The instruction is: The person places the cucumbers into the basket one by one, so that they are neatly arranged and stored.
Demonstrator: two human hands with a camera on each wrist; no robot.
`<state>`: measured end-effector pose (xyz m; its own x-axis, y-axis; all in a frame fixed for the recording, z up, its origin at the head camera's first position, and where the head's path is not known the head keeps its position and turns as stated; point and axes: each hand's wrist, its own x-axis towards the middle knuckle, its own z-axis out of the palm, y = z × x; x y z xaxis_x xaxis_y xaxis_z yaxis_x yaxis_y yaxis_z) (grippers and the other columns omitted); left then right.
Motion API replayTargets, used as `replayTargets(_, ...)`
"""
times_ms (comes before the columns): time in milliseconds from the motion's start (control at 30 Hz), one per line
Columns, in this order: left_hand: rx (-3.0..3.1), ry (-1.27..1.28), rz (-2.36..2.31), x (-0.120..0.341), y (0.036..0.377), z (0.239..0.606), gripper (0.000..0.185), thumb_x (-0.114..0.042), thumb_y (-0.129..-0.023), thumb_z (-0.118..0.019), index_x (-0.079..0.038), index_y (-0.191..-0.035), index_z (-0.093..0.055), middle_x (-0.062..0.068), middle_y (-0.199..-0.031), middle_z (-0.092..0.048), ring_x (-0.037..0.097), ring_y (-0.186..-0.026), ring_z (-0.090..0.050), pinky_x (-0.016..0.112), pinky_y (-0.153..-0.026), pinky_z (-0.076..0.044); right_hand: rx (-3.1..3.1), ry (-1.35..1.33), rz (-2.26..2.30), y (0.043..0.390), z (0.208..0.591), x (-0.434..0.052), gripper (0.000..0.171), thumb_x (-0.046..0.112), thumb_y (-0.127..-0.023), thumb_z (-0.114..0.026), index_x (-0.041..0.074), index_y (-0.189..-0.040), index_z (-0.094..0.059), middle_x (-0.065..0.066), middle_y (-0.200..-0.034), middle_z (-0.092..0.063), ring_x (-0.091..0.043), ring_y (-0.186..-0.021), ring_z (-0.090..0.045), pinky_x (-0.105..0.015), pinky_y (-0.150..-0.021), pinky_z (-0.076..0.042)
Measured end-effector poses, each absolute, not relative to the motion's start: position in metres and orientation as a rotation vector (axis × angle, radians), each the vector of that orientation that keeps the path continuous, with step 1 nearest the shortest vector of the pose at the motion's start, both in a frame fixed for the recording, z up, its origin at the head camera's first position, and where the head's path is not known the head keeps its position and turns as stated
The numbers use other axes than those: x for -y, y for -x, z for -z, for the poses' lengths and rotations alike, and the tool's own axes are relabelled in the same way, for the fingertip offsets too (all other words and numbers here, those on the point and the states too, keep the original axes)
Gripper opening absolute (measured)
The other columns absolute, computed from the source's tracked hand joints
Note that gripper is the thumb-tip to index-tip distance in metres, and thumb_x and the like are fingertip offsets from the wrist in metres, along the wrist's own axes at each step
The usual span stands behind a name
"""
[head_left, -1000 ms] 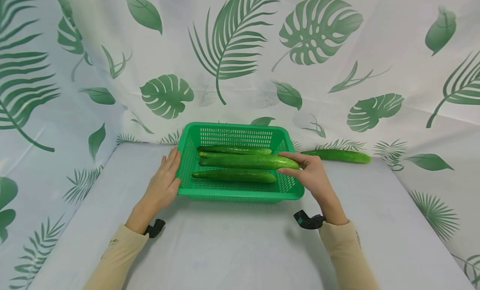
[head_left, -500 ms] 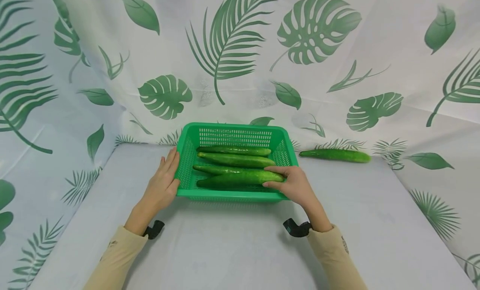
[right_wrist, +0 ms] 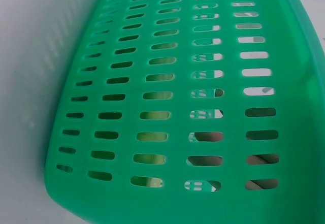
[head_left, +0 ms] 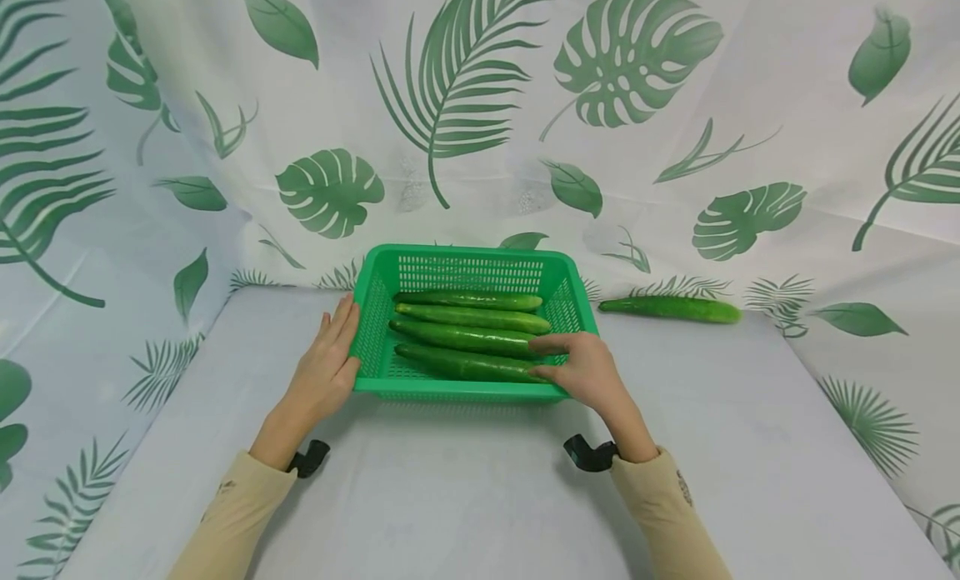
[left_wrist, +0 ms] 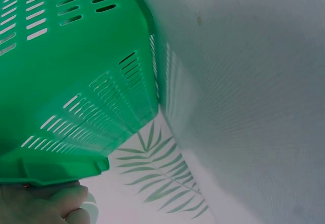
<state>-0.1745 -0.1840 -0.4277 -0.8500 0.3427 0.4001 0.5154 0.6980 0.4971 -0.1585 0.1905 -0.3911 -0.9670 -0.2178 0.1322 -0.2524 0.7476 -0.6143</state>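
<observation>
Several green cucumbers (head_left: 465, 337) lie side by side in a green plastic basket (head_left: 465, 388). The left hand (head_left: 326, 363) rests against the basket's left end, its fingers extended along the outer wall; in the left wrist view a few fingertips (left_wrist: 71, 198) show by the rim. Over the basket's front right corner reaches the right hand (head_left: 581, 367), with thumb and fingers parted above the right ends of the two nearest cucumbers. The front cucumber (head_left: 465, 363) lies down in the basket. In the right wrist view the slotted wall (right_wrist: 213, 127) hides most of that hand.
Another cucumber (head_left: 671, 309) lies on the white-covered table (head_left: 450, 497) to the right of the basket, near the back. A white cloth with green leaf prints (head_left: 480, 105) hangs behind and at the sides.
The right hand has carried a cucumber from over the basket's middle toward its front, set it down and parted its fingers. The nearest cucumbers now lie side by side. The left hand stays put.
</observation>
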Motion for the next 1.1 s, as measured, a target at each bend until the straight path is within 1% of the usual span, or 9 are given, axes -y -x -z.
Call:
replayTargets(300, 2.623, 0.694, 0.9, 0.185, 0.174, 0.43, 0.071, 0.002, -0.084, -0.04, 0.015, -0.151, -0.02, 0.024, -0.162, -0.012, 0.039, -0.149, -0.014, 0.05, -0.121, -0.007, 2.852, -0.415, -1.011, 0.158, 0.393, -0.192, 0.031, 0.016, -0.08, -0.082, 0.009, -0.11, -0.078, -0.008, -0.107, -0.074, -0.031, -0.106, -0.066, -0.049, -0.083, -0.055)
replayTargets(433, 2.617, 0.697, 0.895, 0.185, 0.174, 0.43, 0.071, 0.001, -0.084, -0.039, 0.015, -0.151, -0.021, 0.024, -0.162, -0.012, 0.04, -0.149, -0.015, 0.05, -0.121, -0.007, 2.825, -0.41, -1.174, 0.158, 0.391, -0.195, 0.032, 0.017, -0.082, -0.081, 0.009, -0.113, -0.077, -0.009, -0.112, -0.073, -0.033, -0.113, -0.063, -0.051, -0.089, -0.053)
replayTargets(533, 2.617, 0.695, 0.89, 0.186, 0.174, 0.43, 0.07, 0.001, -0.084, -0.039, 0.014, -0.151, -0.021, 0.024, -0.162, -0.012, 0.038, -0.149, -0.014, 0.051, -0.121, -0.008, 2.778, -0.389, -1.341, 0.158, 0.388, -0.2, 0.031, 0.019, -0.084, -0.079, 0.01, -0.113, -0.076, -0.008, -0.114, -0.072, -0.03, -0.115, -0.062, -0.051, -0.092, -0.052)
replayTargets(633, 2.623, 0.69, 0.886, 0.186, 0.174, 0.43, 0.07, 0.001, -0.085, -0.038, 0.013, -0.151, -0.02, 0.023, -0.163, -0.011, 0.036, -0.15, -0.013, 0.052, -0.121, -0.009, 2.724, -0.381, -1.444, 0.158, 0.383, -0.207, 0.028, 0.02, -0.087, -0.077, 0.01, -0.113, -0.076, -0.007, -0.114, -0.072, -0.028, -0.113, -0.063, -0.05, -0.094, -0.051)
replayTargets(767, 2.625, 0.687, 0.891, 0.184, 0.175, 0.429, 0.07, 0.001, -0.084, -0.038, 0.014, -0.151, -0.02, 0.024, -0.162, -0.012, 0.038, -0.149, -0.014, 0.051, -0.121, -0.008, 2.643, -0.372, -1.509, 0.159, 0.371, -0.22, 0.027, 0.021, -0.089, -0.075, 0.008, -0.113, -0.075, -0.008, -0.113, -0.072, -0.023, -0.109, -0.065, -0.049, -0.097, -0.049)
replayTargets(833, 2.629, 0.686, 0.894, 0.184, 0.175, 0.428, 0.07, 0.002, -0.084, -0.038, 0.015, -0.151, -0.02, 0.024, -0.162, -0.012, 0.038, -0.149, -0.014, 0.051, -0.121, -0.008, 2.609, -0.364, -1.505, 0.16, 0.366, -0.229, 0.027, 0.021, -0.09, -0.073, 0.008, -0.113, -0.074, -0.008, -0.112, -0.072, -0.018, -0.107, -0.065, -0.045, -0.097, -0.049)
replayTargets(900, 2.631, 0.685, 0.896, 0.184, 0.174, 0.427, 0.07, 0.002, -0.084, -0.039, 0.015, -0.15, -0.021, 0.025, -0.162, -0.012, 0.039, -0.149, -0.014, 0.052, -0.121, -0.008, 2.57, -0.352, -1.507, 0.162, 0.362, -0.24, 0.027, 0.021, -0.091, -0.073, 0.007, -0.114, -0.074, -0.009, -0.112, -0.072, -0.014, -0.106, -0.065, -0.039, -0.096, -0.05)
replayTargets(1000, 2.635, 0.684, 0.895, 0.184, 0.174, 0.426, 0.07, 0.002, -0.084, -0.04, 0.015, -0.15, -0.021, 0.025, -0.162, -0.012, 0.039, -0.149, -0.014, 0.052, -0.121, -0.008, 2.505, -0.317, -1.517, 0.166, 0.357, -0.256, 0.028, 0.019, -0.092, -0.072, 0.004, -0.115, -0.073, -0.01, -0.111, -0.073, -0.009, -0.102, -0.067, -0.027, -0.09, -0.053)
replayTargets(1100, 2.636, 0.687, 0.892, 0.183, 0.173, 0.426, 0.07, 0.002, -0.084, -0.04, 0.016, -0.15, -0.021, 0.026, -0.161, -0.013, 0.04, -0.149, -0.015, 0.052, -0.121, -0.008, 2.452, -0.256, -1.503, 0.171, 0.352, -0.275, 0.03, 0.018, -0.091, -0.073, 0.002, -0.116, -0.072, -0.008, -0.109, -0.074, -0.007, -0.1, -0.067, -0.019, -0.086, -0.053)
